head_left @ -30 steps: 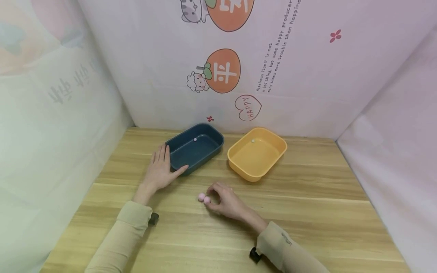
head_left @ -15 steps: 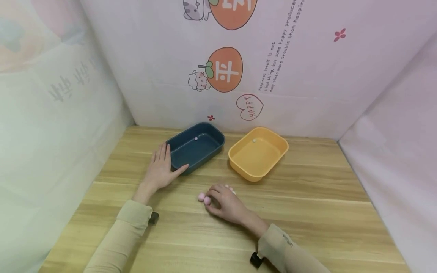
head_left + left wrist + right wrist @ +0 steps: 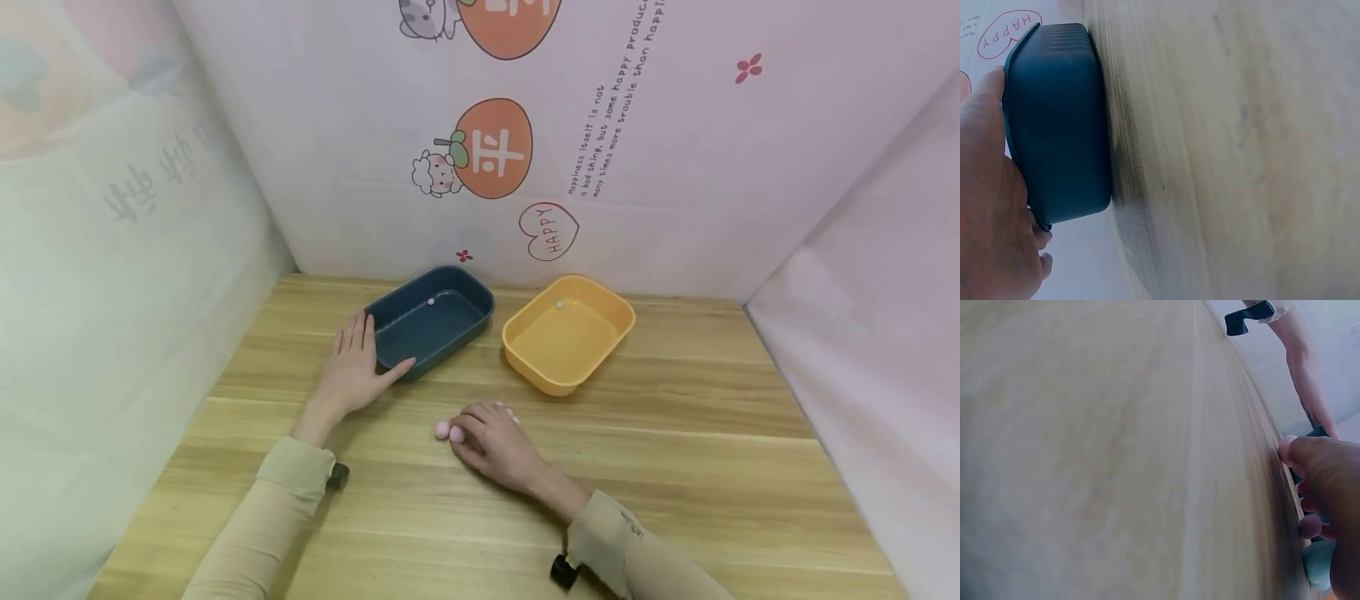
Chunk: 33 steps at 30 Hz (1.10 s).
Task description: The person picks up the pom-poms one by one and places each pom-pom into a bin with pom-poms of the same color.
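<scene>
My left hand (image 3: pixel 351 372) rests along the near left end of the dark blue tub (image 3: pixel 427 329), fingers straight at the rim and thumb extended along its near side. The left wrist view shows this hand (image 3: pixel 991 187) against the tub's rim. My right hand (image 3: pixel 498 446) is low over the wood, curled about a pink ball (image 3: pixel 457 434) between thumb and index finger. A second pink ball (image 3: pixel 442 430) lies beside it. Beyond the knuckles, more pink and pale balls (image 3: pixel 513 418) are partly hidden. The right wrist view shows a pale green ball (image 3: pixel 1318 562) beside the hand.
A yellow tub (image 3: pixel 566 337) stands right of the blue one, near the printed back cloth (image 3: pixel 660 242). Each tub has a small pale spot inside. The wooden table (image 3: pixel 712 467) is bounded by cloth at both sides.
My right fingers have come in closer around the nearer pink ball, which has shifted slightly away from me. Pale balls behind the hand came into sight. The left hand stays on the blue tub.
</scene>
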Motion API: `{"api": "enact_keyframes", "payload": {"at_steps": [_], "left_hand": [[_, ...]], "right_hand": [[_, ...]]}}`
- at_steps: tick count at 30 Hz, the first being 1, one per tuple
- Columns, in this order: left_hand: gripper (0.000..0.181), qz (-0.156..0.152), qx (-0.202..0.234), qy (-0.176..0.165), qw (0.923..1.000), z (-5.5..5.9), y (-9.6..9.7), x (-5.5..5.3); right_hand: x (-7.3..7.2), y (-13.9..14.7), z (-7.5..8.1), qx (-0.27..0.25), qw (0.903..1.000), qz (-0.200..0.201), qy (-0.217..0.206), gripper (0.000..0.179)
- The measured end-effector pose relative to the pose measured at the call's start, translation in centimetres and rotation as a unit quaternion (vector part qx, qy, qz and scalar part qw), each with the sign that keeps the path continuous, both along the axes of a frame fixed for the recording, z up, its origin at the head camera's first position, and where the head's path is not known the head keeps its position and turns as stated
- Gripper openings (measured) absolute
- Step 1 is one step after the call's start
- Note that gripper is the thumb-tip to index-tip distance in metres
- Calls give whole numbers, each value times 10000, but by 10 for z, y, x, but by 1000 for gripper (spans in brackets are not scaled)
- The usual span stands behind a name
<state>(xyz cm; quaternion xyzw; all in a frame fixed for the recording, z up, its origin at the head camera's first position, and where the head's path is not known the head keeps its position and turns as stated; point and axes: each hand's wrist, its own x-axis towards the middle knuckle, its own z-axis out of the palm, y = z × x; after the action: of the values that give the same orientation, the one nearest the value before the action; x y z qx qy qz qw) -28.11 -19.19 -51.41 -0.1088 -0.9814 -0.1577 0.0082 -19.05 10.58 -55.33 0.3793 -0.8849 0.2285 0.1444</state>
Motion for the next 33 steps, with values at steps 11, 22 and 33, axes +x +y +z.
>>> {"api": "enact_keyframes", "payload": {"at_steps": [11,22,33], "left_hand": [[125,-19,-78,-4,10000,0,0,-1],[124,-34,-108,-31,9999,-1,0,-2],[124,-35,-117,-25,9999,-1,0,-1]], "right_hand": [[-9,4,13,-240,9996,-111,50,29],[-16,7,22,-63,9993,-336,159,25],[-26,10,34,-674,9961,-487,-295,26]]}}
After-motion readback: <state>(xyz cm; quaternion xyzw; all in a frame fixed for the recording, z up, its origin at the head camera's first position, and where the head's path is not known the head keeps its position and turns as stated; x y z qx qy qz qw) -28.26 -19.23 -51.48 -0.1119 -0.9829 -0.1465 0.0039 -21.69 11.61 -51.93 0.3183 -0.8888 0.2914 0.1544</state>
